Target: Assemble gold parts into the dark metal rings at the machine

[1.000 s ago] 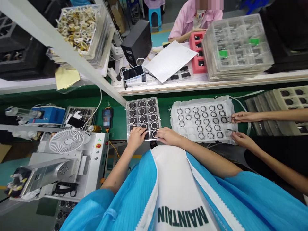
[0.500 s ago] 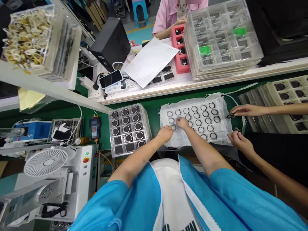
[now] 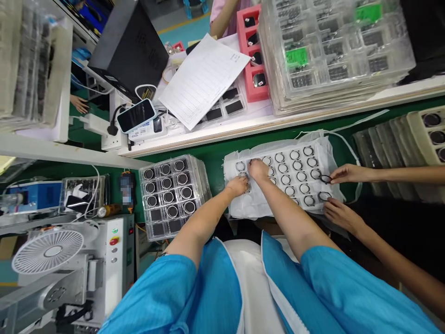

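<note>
A white soft-edged tray [image 3: 259, 204] lies in front of me, with rows of thin round dark-rimmed rings [image 3: 285, 180] in its pockets. My left hand [image 3: 238, 186] is at the tray's left end, fingers bent together against a ring [image 3: 244, 176]; whether it grips that ring is hidden. Just right of it, my right hand [image 3: 258, 170] is closed with fingertips down at the upper pockets, covering whatever is between them. At the right end, a co-worker's upper hand [image 3: 344, 173] holds a dark ring [image 3: 326, 179]; their lower hand [image 3: 339, 211] is by another ring [image 3: 324, 196].
Left of the white tray stands a stack of clear trays [image 3: 158, 215] with round dark parts. A shelf edge [image 3: 208, 135] runs behind, bearing paper [image 3: 205, 81], a phone [image 3: 136, 116] and stacked clear trays [image 3: 333, 88]. More trays [image 3: 385, 153] stand right. A fan [image 3: 53, 251] is at left.
My right hand has moved up and slightly left over the tray; my left hand has shifted slightly up. The co-worker's hands have come in over the tray's right end. The view has tilted and shifted.
</note>
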### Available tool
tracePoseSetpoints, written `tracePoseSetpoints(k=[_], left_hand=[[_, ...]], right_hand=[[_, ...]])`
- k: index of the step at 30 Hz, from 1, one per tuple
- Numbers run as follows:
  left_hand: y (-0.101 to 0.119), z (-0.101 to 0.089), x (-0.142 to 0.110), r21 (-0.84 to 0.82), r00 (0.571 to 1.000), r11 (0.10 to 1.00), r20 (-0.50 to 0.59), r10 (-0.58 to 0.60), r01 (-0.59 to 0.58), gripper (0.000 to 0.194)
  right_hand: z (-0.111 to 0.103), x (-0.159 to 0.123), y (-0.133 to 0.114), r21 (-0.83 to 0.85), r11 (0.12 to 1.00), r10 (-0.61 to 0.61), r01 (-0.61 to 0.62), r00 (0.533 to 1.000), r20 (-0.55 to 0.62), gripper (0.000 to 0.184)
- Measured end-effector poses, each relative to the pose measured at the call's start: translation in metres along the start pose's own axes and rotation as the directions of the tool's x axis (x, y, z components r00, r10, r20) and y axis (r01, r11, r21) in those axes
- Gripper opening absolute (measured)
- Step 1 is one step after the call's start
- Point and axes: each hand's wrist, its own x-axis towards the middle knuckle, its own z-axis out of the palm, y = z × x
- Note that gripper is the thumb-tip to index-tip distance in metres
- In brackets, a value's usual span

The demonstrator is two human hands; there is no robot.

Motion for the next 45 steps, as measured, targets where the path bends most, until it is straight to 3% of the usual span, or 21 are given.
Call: tracePoseSetpoints(k=[4, 8, 11, 14, 17, 18, 20, 22, 24, 25, 26, 28, 29, 31, 34, 37, 40, 43, 44, 45], left_hand=[[0.002, -0.007, -0.006, -0.037, 1.000, 0.999, -0.024, 0.015, -0.015, 0.029], [0.020, -0.028, -0.023, -0.099, 0.998, 0.994, -0.055, -0.041, 0.036, 0.023], [0.041, -0.041, -0.068, -0.211, 0.965, 0.976, -0.239, -0.109, 0.058, 0.016], [0.053, -0.033, -0.150, -0.314, 0.848, 0.946, -0.476, -0.234, 0.085, 0.023], [0.045, 0.000, -0.246, -0.415, 0.636, 0.887, -0.632, -0.442, 0.203, 0.024], [0.038, 0.014, -0.275, -0.447, 0.555, 0.858, -0.660, -0.507, 0.252, 0.024], [0.020, 0.039, -0.317, -0.507, 0.410, 0.776, -0.660, -0.629, 0.375, 0.024], [0.003, 0.058, -0.340, -0.531, 0.339, 0.707, -0.631, -0.698, 0.467, 0.024], [-0.010, 0.067, -0.347, -0.529, 0.352, 0.668, -0.579, -0.735, 0.524, 0.024], [-0.013, 0.069, -0.347, -0.525, 0.375, 0.659, -0.551, -0.746, 0.538, 0.024], [-0.015, 0.070, -0.346, -0.525, 0.398, 0.656, -0.527, -0.751, 0.542, 0.024], [-0.014, 0.073, -0.345, -0.543, 0.404, 0.654, -0.517, -0.755, 0.527, 0.024], [-0.011, 0.075, -0.345, -0.560, 0.379, 0.652, -0.534, -0.755, 0.511, 0.023], [-0.003, 0.083, -0.349, -0.610, 0.279, 0.641, -0.586, -0.760, 0.466, 0.023], [0.009, 0.100, -0.354, -0.707, 0.088, 0.592, -0.611, -0.787, 0.387, 0.025], [0.016, 0.114, -0.355, -0.782, -0.025, 0.534, -0.570, -0.821, 0.321, 0.029], [0.018, 0.122, -0.350, -0.791, -0.027, 0.540, -0.570, -0.821, 0.289, 0.028], [0.019, 0.126, -0.345, -0.768, 0.017, 0.564, -0.588, -0.809, 0.304, 0.024], [0.019, 0.126, -0.344, -0.766, 0.029, 0.560, -0.582, -0.812, 0.315, 0.023], [0.019, 0.127, -0.343, -0.768, 0.036, 0.551, -0.573, -0.819, 0.327, 0.022]], right_hand=[[0.005, 0.009, -0.012, 0.006, 0.999, 0.051, -0.052, 0.998, 0.037, 0.035], [-0.003, 0.000, 0.000, 0.015, 0.999, 0.033, -0.033, 0.999, 0.022, 0.039], [-0.009, -0.015, 0.016, 0.050, 0.997, -0.053, 0.056, 0.997, -0.062, 0.039], [-0.010, -0.042, 0.022, 0.110, 0.965, -0.219, 0.236, 0.964, -0.148, 0.034], [-0.013, -0.089, 0.004, 0.144, 0.855, -0.475, 0.498, 0.864, -0.165, 0.027], [-0.015, -0.108, -0.008, 0.137, 0.793, -0.576, 0.593, 0.804, -0.145, 0.027], [-0.019, -0.148, -0.041, 0.094, 0.632, -0.768, 0.769, 0.638, -0.057, 0.028], [-0.020, -0.185, -0.079, 0.026, 0.450, -0.891, 0.893, 0.447, 0.078, 0.028], [-0.013, -0.213, -0.116, -0.042, 0.290, -0.933, 0.956, 0.293, 0.210, 0.026], [-0.008, -0.223, -0.132, -0.072, 0.230, -0.936, 0.970, 0.241, 0.258, 0.026], [-0.001, -0.230, -0.145, -0.099, 0.188, -0.931, 0.977, 0.209, 0.298, 0.026], [0.010, -0.237, -0.163, -0.151, 0.152, -0.909, 0.977, 0.198, 0.366, 0.027], [0.014, -0.239, -0.168, -0.173, 0.152, -0.898, 0.973, 0.209, 0.387, 0.028], [0.019, -0.240, -0.175, -0.201, 0.159, -0.891, 0.967, 0.228, 0.392, 0.029], [0.023, -0.244, -0.187, -0.193, 0.131, -0.922, 0.972, 0.191, 0.337, 0.031], [0.034, -0.252, -0.206, -0.172, 0.101, -0.920, 0.980, 0.157, 0.359, 0.030], [0.045, -0.253, -0.212, -0.102, 0.093, -0.925, 0.990, 0.124, 0.359, 0.029], [0.042, -0.238, -0.184, 0.059, 0.069, -0.965, 0.996, 0.051, 0.256, 0.023], [0.038, -0.230, -0.166, 0.116, 0.085, -0.977, 0.990, 0.060, 0.203, 0.021], [0.032, -0.220, -0.144, 0.172, 0.123, -0.985, 0.977, 0.098, 0.144, 0.023]])
